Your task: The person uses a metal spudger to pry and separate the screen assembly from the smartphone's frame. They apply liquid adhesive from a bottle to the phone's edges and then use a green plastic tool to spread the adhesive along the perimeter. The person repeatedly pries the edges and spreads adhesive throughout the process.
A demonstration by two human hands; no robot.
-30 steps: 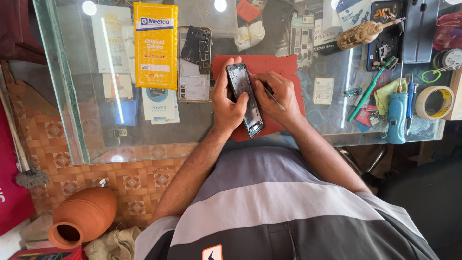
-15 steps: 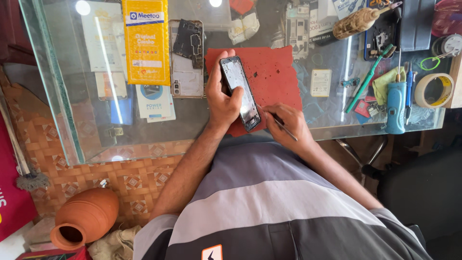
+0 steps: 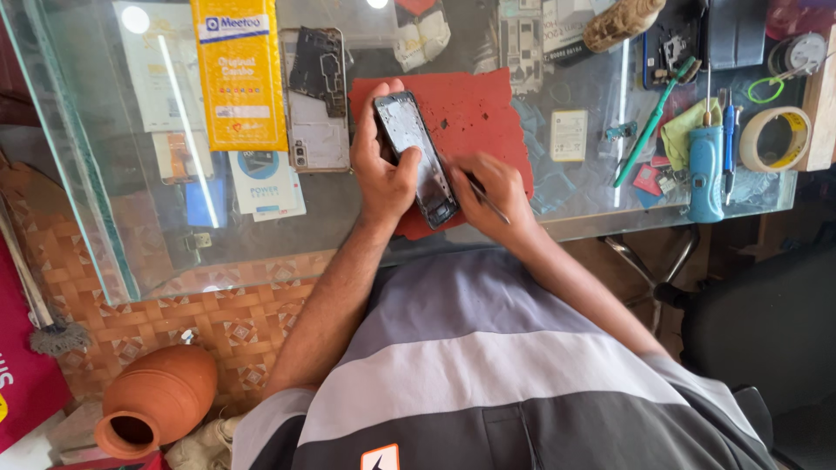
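- While the left hand (image 3: 383, 170) grips a phone frame (image 3: 416, 159) with its fingers wrapped around the edge, the frame rests tilted on a red mat (image 3: 475, 113).
- The right hand (image 3: 496, 187) sits just beside the bottom end of the frame, and its fingers are pinched on a thin dark tool (image 3: 486, 196).
- The tip of the tool is at the side of the frame, but I cannot tell if it touches.
- The red mat lies on a glass desk (image 3: 113, 218), right in front of the person.
- On the left of the mat lies an opened phone (image 3: 315, 100) with its inside parts showing.
- Next to that lies a yellow packet (image 3: 239, 74).
- On the right side of the desk lies a green toothbrush (image 3: 653, 122), well apart from the hands.
- Near it stands a blue bottle-shaped thing (image 3: 705, 174), and a roll of tape (image 3: 775, 139) sits beside that.
- A brush with a wooden handle (image 3: 623, 22) lies at the top of the desk.
- Down on the floor by the desk lies a brown clay pot (image 3: 157, 400) on its side.
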